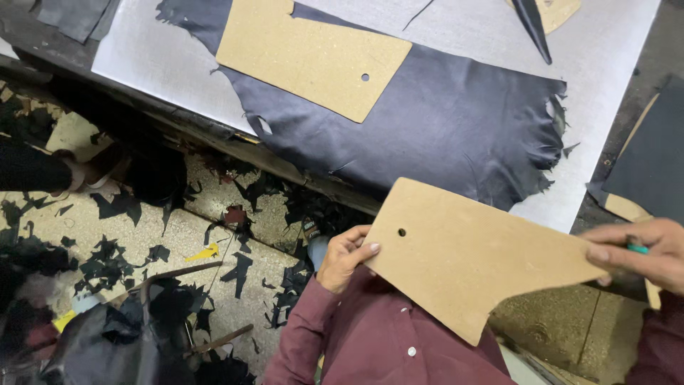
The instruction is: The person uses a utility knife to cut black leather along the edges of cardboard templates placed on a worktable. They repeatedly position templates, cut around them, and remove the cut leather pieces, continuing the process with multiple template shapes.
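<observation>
The left hand (344, 255) pinches the short edge of a flat tan fibreboard template (470, 253), thumb on top and fingers curled beneath, near its small punched hole. The right hand (641, 253) clamps the template's tapered far tip the same way, and also grips a small teal tool (637, 248), mostly hidden by the fingers. The board is stiff, matte and angular, held in the air above the person's maroon shirt, just short of the surface's edge. Beyond it, on the pale grey surface (157, 60), lies a dark navy leather hide (442, 128) with ragged, torn edges, and on that a second tan template (306, 53) with a similar hole. Black leather scraps (114, 257) litter the speckled floor below; the frame cuts off the right forearm.
</observation>
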{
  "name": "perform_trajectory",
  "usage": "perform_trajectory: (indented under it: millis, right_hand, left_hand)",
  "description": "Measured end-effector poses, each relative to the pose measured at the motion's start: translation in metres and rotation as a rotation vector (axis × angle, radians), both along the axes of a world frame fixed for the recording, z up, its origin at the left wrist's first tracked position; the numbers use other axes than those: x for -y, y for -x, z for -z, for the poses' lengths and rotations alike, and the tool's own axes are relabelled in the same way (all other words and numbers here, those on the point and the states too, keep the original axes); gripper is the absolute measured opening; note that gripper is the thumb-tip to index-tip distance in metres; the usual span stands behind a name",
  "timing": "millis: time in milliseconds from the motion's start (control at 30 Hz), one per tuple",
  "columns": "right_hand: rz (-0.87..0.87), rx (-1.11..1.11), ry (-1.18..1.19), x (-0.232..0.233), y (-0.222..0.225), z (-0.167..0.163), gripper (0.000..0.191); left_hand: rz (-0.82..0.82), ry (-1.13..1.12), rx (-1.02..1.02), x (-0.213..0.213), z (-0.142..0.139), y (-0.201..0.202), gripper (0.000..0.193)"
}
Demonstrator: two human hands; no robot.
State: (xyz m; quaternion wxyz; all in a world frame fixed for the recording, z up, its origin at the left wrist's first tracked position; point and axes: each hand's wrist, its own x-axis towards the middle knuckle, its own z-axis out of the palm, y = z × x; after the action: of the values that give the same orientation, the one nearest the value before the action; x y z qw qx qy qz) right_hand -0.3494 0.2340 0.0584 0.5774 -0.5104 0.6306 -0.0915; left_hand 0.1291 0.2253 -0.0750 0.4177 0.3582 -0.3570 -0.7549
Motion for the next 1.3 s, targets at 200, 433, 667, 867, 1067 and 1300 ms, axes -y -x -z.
perform_trajectory:
  millis: [200,433,667,867,1067,1300]
  right_hand:
    - [0.376,-0.071,0.671,0.056,-0.077,-0.050,0.037]
    - [0.481,-0.104,0.802,0.022,-0.148,-0.025,0.031]
    - [0.682,-0.019,0.668,-0.018,-0.208,0.026,0.029]
    - [0.638,-0.301,0.822,-0.023,-0.222,0.024,0.029]
    - [0.236,-0.643,1.163,0.011,-0.223,0.023,0.035]
    - [0.011,-0.726,0.887,0.036,-0.228,0.017,0.056]
  left_hand:
    - [-0.242,-0.175,-0.222,-0.005,0.000,-0.002,0.027]
    - [-0.351,-0.201,-0.243,0.016,0.002,0.042,0.024]
    - [-0.381,-0.207,-0.149,0.016,0.006,0.046,0.026]
    - [-0.383,-0.212,-0.198,0.018,0.001,0.035,0.032]
    - [-0.367,-0.401,-0.301,0.049,0.022,0.023,0.033]
    - [-0.277,-0.372,-0.350,0.068,0.027,0.017,0.026]
